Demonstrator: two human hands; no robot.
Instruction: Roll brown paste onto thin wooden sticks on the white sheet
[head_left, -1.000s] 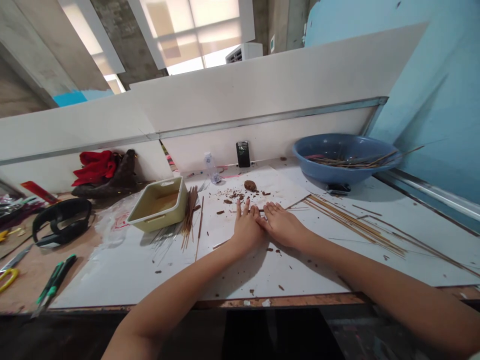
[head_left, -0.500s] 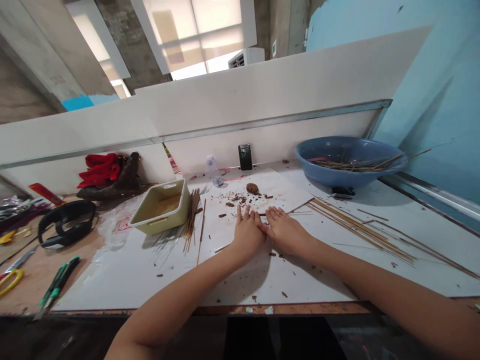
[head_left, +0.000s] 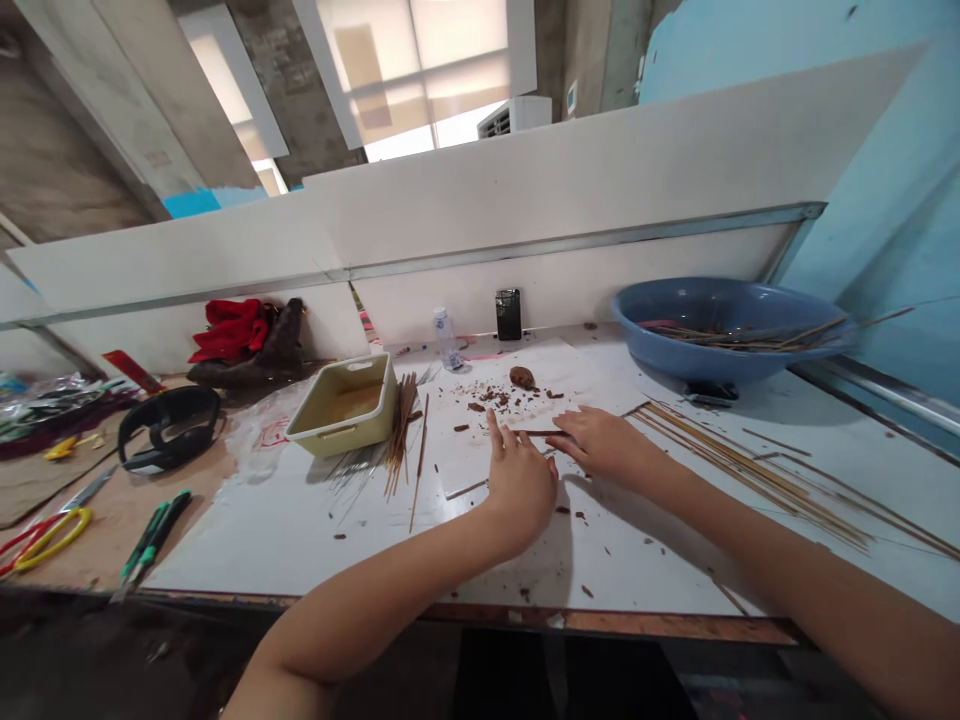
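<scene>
My left hand (head_left: 521,490) rests low over the white board (head_left: 472,465), fingers stretched and slightly apart, with nothing visible in it. To its right, my right hand (head_left: 606,442) has its fingers on one end of a thin brown stick (head_left: 536,433). The stick's other end reaches left past the left fingertips. Just beyond the hands are crumbs of brown clay-like material (head_left: 499,398) and a larger brown lump (head_left: 522,377). Several thin brown-coated sticks (head_left: 401,430) lie to the left, beside a yellow-green tub (head_left: 341,440) with brownish contents.
A blue basin (head_left: 720,355) holding sticks stands at the back right, above a bundle of tan sticks (head_left: 750,470). A phone (head_left: 508,315) and a clear bottle (head_left: 448,345) stand near the partition. Box cutters (head_left: 155,535), scissors (head_left: 56,530) and a black headset (head_left: 169,430) lie left.
My hands, close together before, are now apart. The left has drawn nearer to me; the right has shifted right, exposing more of the stick. The view has turned slightly left.
</scene>
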